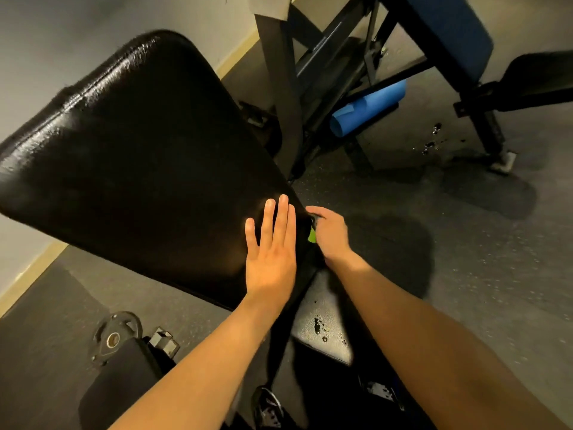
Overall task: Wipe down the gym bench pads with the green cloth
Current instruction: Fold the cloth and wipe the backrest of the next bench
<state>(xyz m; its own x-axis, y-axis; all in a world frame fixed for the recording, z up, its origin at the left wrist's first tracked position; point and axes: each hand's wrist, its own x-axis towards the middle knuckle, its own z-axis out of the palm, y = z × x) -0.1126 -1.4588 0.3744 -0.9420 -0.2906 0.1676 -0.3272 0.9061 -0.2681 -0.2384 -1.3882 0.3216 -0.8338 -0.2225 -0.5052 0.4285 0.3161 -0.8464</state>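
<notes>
Grey gym flooring (465,243) surrounds the black pad (133,156) I am working on. My left hand (271,262) lies flat on it, fingers straight, bracing. My right hand (330,234) grips the cloth (311,236) at the pad's right edge; only a green sliver shows. I judge it soft, light and limp, best held wadded in the palm.
</notes>
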